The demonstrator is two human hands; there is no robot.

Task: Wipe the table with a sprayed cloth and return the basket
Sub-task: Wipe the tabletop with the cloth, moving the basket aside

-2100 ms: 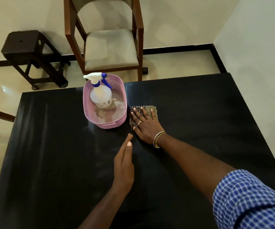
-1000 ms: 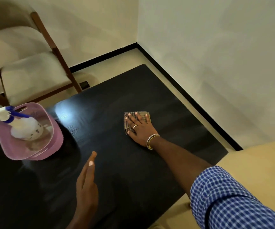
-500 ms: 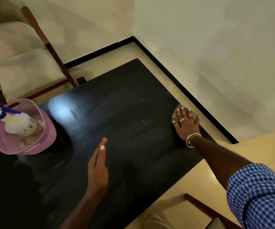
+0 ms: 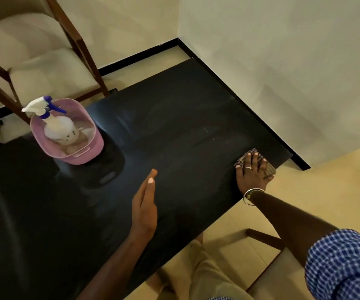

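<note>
Black table (image 4: 174, 137), right hand (image 4: 251, 176) flat on cloth (image 4: 269, 169)

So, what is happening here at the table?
A person is wiping the black table with a checked cloth. The right hand presses the cloth flat at the table's right edge, near the corner. The left hand is open, edge-on over the tabletop, holding nothing. The pink basket stands on the table with the spray bottle inside.

Pink basket (image 4: 88, 156), black table (image 4: 174, 131), checked cloth (image 4: 269, 168)
</note>
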